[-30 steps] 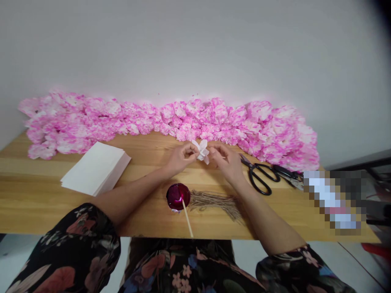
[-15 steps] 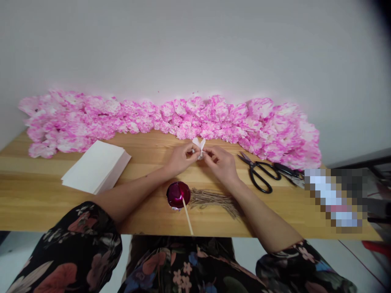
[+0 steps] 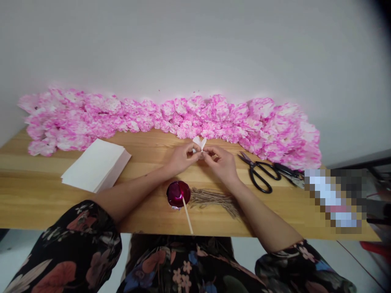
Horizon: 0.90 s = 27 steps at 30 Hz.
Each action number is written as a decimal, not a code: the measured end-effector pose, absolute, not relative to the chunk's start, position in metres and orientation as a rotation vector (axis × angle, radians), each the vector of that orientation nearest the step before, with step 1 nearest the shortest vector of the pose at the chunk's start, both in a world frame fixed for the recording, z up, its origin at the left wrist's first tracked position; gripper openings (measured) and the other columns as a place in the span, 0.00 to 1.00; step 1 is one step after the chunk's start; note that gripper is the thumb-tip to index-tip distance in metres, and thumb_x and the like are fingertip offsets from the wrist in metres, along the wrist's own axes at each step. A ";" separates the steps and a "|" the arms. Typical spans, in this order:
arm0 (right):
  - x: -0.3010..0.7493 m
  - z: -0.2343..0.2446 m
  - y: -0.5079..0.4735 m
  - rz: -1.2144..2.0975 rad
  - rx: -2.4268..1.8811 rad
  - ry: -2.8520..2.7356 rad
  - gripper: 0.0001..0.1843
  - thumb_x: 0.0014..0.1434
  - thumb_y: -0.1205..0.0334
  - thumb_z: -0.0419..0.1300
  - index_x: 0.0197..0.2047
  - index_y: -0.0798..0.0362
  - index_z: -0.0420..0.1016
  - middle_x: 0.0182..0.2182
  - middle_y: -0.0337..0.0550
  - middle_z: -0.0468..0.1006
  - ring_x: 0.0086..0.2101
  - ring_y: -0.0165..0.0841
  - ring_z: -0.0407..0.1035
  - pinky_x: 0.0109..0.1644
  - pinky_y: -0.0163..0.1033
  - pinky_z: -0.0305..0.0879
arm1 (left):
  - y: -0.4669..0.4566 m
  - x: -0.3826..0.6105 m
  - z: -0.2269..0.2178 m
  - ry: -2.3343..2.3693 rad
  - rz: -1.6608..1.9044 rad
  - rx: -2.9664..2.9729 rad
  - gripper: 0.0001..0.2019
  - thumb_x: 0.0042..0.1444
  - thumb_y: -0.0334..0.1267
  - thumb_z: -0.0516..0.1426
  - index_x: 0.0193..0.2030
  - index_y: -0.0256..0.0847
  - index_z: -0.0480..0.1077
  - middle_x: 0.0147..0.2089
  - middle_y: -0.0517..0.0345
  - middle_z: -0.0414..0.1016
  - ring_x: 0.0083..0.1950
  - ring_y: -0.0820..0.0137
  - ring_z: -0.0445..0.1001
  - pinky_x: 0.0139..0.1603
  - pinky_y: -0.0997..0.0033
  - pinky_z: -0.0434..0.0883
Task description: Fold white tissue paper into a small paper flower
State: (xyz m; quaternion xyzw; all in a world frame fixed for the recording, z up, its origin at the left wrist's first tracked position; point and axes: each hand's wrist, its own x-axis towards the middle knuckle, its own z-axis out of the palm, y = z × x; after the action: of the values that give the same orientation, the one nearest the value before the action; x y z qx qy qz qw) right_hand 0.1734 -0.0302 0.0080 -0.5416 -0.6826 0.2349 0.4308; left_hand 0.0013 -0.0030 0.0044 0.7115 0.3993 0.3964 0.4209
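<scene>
Above the middle of the wooden table, a small piece of folded white paper [image 3: 199, 142] is pinched at its waist, with two lobes spreading upward like a bow. My left hand [image 3: 183, 157] is closed, thumb and fingertips gripping its left side. My right hand [image 3: 223, 162] meets it from the right, fingers pinched at the waist; whether a thin tie is also between them is too small to tell. Below the hands sits a dark magenta bowl of dye [image 3: 176, 194] with a pale wooden stick [image 3: 187, 215] leaning in it. Beside it lies a bundle of thin brown twists [image 3: 214, 197].
A stack of white paper [image 3: 94, 165] lies left of my left forearm. Black-handled scissors [image 3: 259, 171] and a second black-handled cutting tool [image 3: 288, 173] rest at the right, beside a pixelated patch. Pink and white paper flowers [image 3: 134, 116] line the table's back edge along the wall.
My hands have drawn slightly closer together at the paper's waist, and the lower part of the paper is now more hidden by the fingers. Other things on the table stay put.
</scene>
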 end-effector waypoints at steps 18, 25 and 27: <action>0.182 0.018 -0.025 0.977 -1.363 -1.400 0.13 0.53 0.53 0.66 0.39 0.52 0.79 0.29 0.40 0.79 0.25 0.29 0.67 0.29 0.36 0.64 | 0.003 -0.001 -0.001 0.846 0.990 1.560 0.06 0.56 0.39 0.58 0.34 0.38 0.67 0.31 0.62 0.72 0.33 0.74 0.71 0.38 0.75 0.66; 0.178 0.011 -0.029 0.217 -1.273 -1.959 0.10 0.62 0.63 0.57 0.41 0.52 0.80 0.32 0.45 0.81 0.32 0.35 0.72 0.34 0.39 0.64 | -0.004 0.000 0.008 1.003 0.911 1.803 0.09 0.57 0.43 0.59 0.36 0.39 0.69 0.31 0.61 0.74 0.32 0.73 0.69 0.35 0.74 0.64; 0.178 0.009 -0.030 0.130 -1.256 -2.016 0.11 0.64 0.63 0.56 0.42 0.52 0.81 0.33 0.46 0.81 0.32 0.36 0.72 0.35 0.39 0.64 | -0.005 -0.001 0.009 1.054 0.909 1.861 0.08 0.58 0.42 0.57 0.35 0.39 0.69 0.29 0.63 0.72 0.30 0.74 0.67 0.32 0.75 0.61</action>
State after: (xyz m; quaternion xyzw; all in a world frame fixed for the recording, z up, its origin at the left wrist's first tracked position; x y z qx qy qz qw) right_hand 0.1777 -0.0305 0.0090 -0.4902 -0.7865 0.0508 0.3722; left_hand -0.0012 -0.0049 0.0087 0.7348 0.4162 0.3589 0.3975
